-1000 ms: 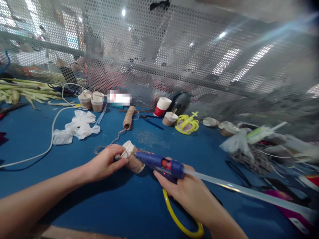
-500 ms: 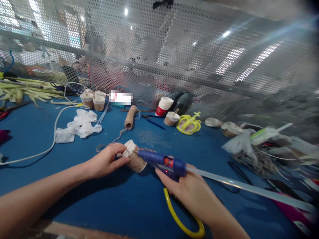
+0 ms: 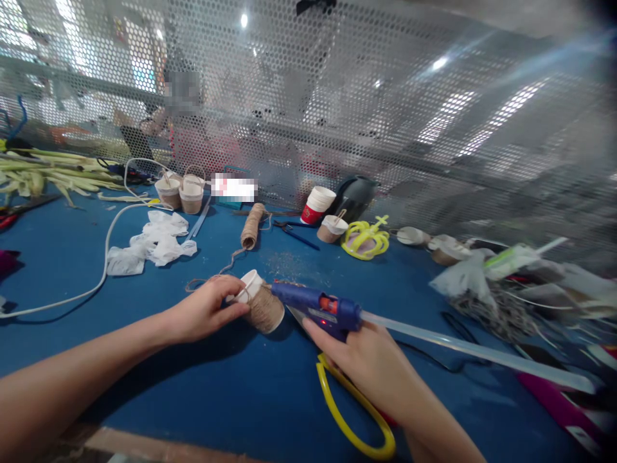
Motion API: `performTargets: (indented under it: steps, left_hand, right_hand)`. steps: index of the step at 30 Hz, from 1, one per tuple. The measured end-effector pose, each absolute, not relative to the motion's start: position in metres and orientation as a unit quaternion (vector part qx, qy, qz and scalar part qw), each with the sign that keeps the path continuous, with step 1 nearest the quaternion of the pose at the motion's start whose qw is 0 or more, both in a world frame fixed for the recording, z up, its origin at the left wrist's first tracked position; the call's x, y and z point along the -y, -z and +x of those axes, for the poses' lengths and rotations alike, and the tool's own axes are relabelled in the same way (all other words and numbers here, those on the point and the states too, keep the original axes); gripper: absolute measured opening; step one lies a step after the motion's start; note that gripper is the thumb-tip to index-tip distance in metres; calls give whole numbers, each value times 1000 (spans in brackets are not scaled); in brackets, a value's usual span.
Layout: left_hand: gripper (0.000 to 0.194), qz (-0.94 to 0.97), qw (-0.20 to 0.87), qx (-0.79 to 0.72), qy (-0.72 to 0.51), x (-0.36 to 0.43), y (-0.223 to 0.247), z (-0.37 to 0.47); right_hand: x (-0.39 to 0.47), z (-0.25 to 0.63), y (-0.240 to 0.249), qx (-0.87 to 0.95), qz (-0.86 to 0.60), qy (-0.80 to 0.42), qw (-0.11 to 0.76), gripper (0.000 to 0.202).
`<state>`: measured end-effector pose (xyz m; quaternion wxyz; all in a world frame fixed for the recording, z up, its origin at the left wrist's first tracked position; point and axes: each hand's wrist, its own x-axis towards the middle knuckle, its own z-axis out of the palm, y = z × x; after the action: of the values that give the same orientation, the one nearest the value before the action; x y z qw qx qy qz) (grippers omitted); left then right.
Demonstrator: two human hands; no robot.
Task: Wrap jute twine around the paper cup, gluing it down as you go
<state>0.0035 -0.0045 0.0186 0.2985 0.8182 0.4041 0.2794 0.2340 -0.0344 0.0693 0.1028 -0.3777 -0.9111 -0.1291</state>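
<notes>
My left hand (image 3: 212,308) grips the white rim of a paper cup (image 3: 265,308) wrapped in brown twine, which lies tilted over the blue table. My right hand (image 3: 357,357) is closed round a blue glue gun (image 3: 313,305) with a long clear glue stick (image 3: 472,347) sticking out of its back. The gun's nozzle is close to the twine on the cup's right side. Yellow-handled scissors (image 3: 354,411) show under my right hand, partly hidden by it. A strand of twine runs from the cup toward a twine spool (image 3: 252,226).
Crumpled white plastic (image 3: 157,241) and a white cord (image 3: 108,251) lie left. Behind are wrapped cups (image 3: 191,195), pliers (image 3: 294,233), a red-white cup (image 3: 318,206) and a yellow crown shape (image 3: 365,239). Bags and grey fibres (image 3: 491,308) lie right, before a mesh panel (image 3: 270,96).
The glue gun and my right hand have shifted slightly to the right, and the nozzle has drawn back a little from the cup. My left hand and the cup have barely moved.
</notes>
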Motion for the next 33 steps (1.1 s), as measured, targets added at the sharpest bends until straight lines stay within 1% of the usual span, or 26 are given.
performTargets:
  steps: [2, 7, 9, 14, 21, 27, 33]
  left_hand:
    - [20, 818, 299, -406, -277, 5, -19, 3]
    - [20, 819, 304, -405, -272, 5, -19, 3]
    - [20, 820, 305, -402, -269, 5, -19, 2]
    - [19, 825, 300, -399, -267, 5, -19, 1]
    - [19, 823, 303, -402, -262, 3, -20, 2]
    - [20, 820, 307, -405, -262, 5, -20, 1]
    - [20, 819, 300, -409, -269, 4, -17, 3]
  right_hand:
    - [34, 233, -71, 905, -396, 111, 107, 31]
    - [36, 227, -77, 858, -490, -19, 154, 25]
    - [37, 226, -79, 846, -507, -46, 157, 24]
    - [37, 227, -81, 856, -495, -77, 128, 25]
    - [33, 227, -80, 836, -509, -144, 148, 24]
    - [34, 229, -77, 847, -492, -140, 142, 23]
    - [40, 223, -80, 796, -558, -176, 155, 27]
